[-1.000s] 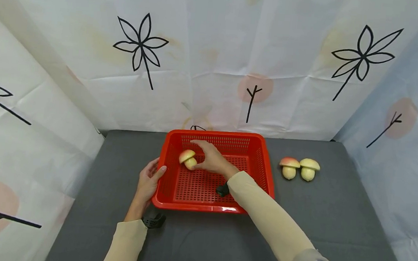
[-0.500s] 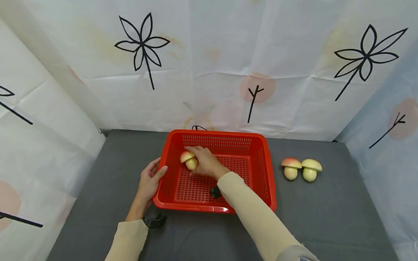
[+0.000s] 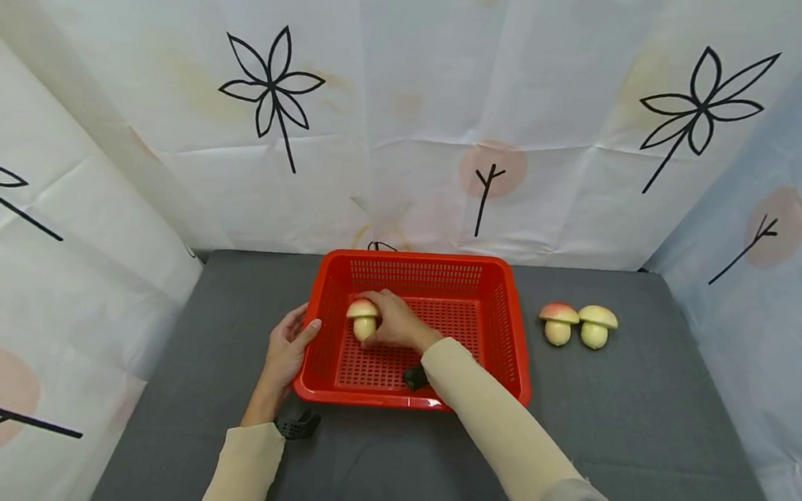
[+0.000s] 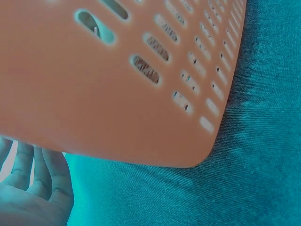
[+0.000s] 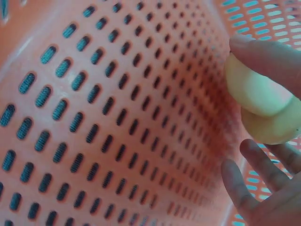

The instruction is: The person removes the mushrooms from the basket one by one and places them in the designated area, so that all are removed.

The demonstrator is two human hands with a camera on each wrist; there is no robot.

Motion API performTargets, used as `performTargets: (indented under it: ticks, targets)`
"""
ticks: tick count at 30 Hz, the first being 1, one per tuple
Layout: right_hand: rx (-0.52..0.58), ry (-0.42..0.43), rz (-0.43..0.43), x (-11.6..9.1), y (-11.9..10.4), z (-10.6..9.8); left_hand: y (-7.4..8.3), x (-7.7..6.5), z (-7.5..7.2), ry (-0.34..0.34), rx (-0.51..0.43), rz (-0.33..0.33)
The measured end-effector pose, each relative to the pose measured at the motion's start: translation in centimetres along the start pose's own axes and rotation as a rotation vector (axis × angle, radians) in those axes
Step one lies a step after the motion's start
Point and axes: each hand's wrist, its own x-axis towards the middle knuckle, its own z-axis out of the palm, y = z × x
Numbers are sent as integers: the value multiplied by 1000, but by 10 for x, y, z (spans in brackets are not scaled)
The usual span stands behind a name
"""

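My right hand (image 3: 400, 324) is down inside the red plastic basket (image 3: 429, 261) and grips a toy mushroom (image 3: 363, 328) with a yellow stem and a yellow-and-red cap. In the right wrist view the thumb lies along the mushroom (image 5: 256, 89), while two fingers stand apart from it. My left hand (image 3: 285, 349) holds the basket's left rim, thumb on top and the other fingers outside. From the left wrist, those fingers (image 4: 40, 174) show at the rim beside the basket's slotted wall (image 4: 108, 103).
Two more toy mushrooms, one with a red cap (image 3: 558, 323) and one with a yellow cap (image 3: 596, 326), stand side by side to the right of the basket. Dark grey cloth covers the table (image 3: 643, 431). Printed white curtains (image 3: 413, 108) close off the back and sides.
My right hand has closed its spread fingers around the mushroom. The mushroom has turned from tilted to nearly upright and shifted slightly toward me. My left hand stays on the rim.
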Motion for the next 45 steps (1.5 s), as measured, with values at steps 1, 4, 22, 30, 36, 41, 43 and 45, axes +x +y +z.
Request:
performTargets:
  ticks: [1, 4, 22, 30, 36, 41, 43, 45]
  targets:
    - [20, 5, 1, -2, 0, -2, 0, 0, 1, -1, -2, 2]
    - [71, 34, -7, -9, -2, -12, -1, 1, 2, -4, -2, 7]
    - [289, 205, -100, -111, -1, -98, 0, 0, 0, -3, -3, -6]
    - [292, 351, -120, -171, 35, -136, -1, 0, 2, 0, -13, -4]
    - [244, 495, -66, -222, 80, -166, -1, -1, 3, -3, -7, 2]
    - [158, 610, 61, -262, 122, -186, -2, 0, 3, 8, -5, 6]
    - [144, 623, 126, -274, 139, -193, -1, -1, 3, 12, -1, 5]
    - [139, 623, 181, -285, 155, -198, -1, -1, 3, 13, 2, 4]
